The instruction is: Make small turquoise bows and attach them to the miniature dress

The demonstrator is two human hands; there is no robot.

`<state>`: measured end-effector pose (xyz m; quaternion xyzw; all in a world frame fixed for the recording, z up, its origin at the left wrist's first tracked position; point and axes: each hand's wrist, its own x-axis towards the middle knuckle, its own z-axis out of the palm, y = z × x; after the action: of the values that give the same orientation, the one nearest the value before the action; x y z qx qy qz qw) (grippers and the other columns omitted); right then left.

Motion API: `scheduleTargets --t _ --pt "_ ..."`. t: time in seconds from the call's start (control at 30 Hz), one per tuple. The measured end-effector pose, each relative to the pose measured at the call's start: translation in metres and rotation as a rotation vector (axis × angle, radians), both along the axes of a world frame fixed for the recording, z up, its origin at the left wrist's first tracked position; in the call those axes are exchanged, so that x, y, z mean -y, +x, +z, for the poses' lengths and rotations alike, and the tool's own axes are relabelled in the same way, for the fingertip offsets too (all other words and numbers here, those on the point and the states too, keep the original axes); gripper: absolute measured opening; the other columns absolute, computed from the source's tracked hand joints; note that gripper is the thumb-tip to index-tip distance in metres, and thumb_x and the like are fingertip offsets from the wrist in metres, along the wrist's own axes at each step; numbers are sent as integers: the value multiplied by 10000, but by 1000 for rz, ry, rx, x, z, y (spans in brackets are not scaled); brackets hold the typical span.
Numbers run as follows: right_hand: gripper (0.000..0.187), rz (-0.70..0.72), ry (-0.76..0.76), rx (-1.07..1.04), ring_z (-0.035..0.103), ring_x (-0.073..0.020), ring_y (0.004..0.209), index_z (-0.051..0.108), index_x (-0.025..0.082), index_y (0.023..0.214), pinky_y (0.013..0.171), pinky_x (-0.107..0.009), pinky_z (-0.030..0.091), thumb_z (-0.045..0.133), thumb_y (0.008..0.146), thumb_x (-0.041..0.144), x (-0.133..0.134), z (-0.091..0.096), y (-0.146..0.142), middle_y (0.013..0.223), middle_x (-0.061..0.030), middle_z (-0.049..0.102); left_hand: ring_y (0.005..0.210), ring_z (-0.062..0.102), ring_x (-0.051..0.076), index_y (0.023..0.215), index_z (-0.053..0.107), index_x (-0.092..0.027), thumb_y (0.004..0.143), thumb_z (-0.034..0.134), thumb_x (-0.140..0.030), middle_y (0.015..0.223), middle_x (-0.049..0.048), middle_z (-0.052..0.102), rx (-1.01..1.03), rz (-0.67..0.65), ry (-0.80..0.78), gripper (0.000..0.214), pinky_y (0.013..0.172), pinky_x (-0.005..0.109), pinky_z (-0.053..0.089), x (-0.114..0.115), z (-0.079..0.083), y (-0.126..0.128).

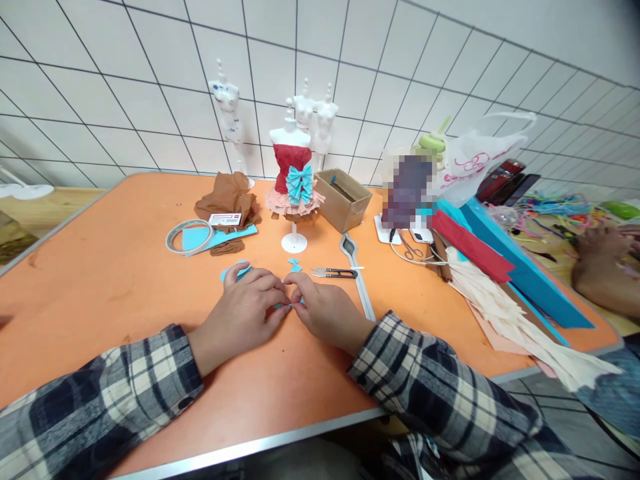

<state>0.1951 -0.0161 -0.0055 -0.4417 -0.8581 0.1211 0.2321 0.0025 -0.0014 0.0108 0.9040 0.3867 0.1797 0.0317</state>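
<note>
My left hand (247, 303) and my right hand (327, 310) meet low over the orange table. Both sets of fingertips pinch a small blue paper piece (291, 305), mostly hidden by the fingers. Just beyond them lies a small blue paper bow (295, 266). More blue paper (240, 270) shows behind my left fingers. Black thread snips (335, 273) rest beyond my right hand. Farther back stands a white miniature dress form (294, 243) wearing a red paper bodice (290, 160), a big blue bow (301, 185) and a pink ruffle (280, 203).
On the left are a tape roll (173, 243) and crumpled brown paper (225, 193). A cardboard box (345, 207), a grey strap-like item (363, 293), scissors (413, 250) and long paper strips (495, 300) occupy the right. Another person's arm (605, 267) shows at far right.
</note>
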Motion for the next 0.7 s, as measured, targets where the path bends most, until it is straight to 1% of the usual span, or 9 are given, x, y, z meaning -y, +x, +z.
scheduleTargets --t 0.13,0.2,0.23,0.27,0.33,0.4,0.43,0.53,0.7 --pt "338 24 1 -136 615 -164 776 470 208 1208 651 -256 426 521 874 180 0 2 1 982 -41 666 871 589 219 746 698 -230 844 571 -265 864 24 701 91 11 -92 164 867 437 374 -6 -3 -1" --pt "384 -10 2 -308 580 -153 774 508 193 1169 672 -269 445 604 797 203 -1 6 0 1098 -79 618 848 592 211 722 688 -210 819 590 -248 852 28 700 155 30 -110 143 806 385 411 -12 -6 -4" --pt "380 -46 -42 -418 549 -132 717 530 187 1132 638 -265 441 635 768 225 -1 8 -1 1117 -86 597 836 598 205 716 686 -203 813 592 -242 844 29 699 198 49 -118 141 793 369 423 -16 -8 -6" --pt "350 -80 -135 -535 502 -104 634 551 184 1081 577 -253 422 652 754 256 -1 10 -2 1083 -76 592 821 606 198 707 686 -198 814 589 -241 836 30 698 250 70 -131 150 787 358 436 -19 -10 -7" --pt "240 -128 -449 -748 370 -60 487 573 182 945 449 -223 331 642 769 329 -2 11 -5 862 -10 576 790 620 186 702 689 -190 817 582 -249 821 34 693 350 123 -172 167 772 341 459 -25 -13 -9" --pt "230 -141 -771 -900 281 -44 424 569 182 835 385 -204 237 636 777 394 -3 9 -10 663 54 472 774 631 183 705 692 -187 811 583 -261 814 38 688 429 162 -209 170 754 329 479 -27 -14 -9" --pt "249 -143 -882 -957 259 -40 415 573 180 815 372 -197 209 648 767 413 -4 8 -12 616 71 423 767 635 181 707 694 -186 806 587 -266 811 39 685 462 171 -221 167 744 323 487 -26 -14 -8" --pt "299 -157 -1017 -1095 222 -31 424 612 169 840 364 -182 171 712 716 422 -4 4 -17 591 88 377 747 642 174 709 695 -183 796 596 -275 804 38 676 541 175 -230 161 718 304 503 -21 -10 -1" --pt "341 -203 -1034 -1178 232 -39 436 628 162 832 357 -172 180 747 669 437 -2 5 -20 565 91 373 757 647 166 730 705 -174 812 598 -275 818 44 674 586 158 -208 169 722 291 508 -13 -5 5"
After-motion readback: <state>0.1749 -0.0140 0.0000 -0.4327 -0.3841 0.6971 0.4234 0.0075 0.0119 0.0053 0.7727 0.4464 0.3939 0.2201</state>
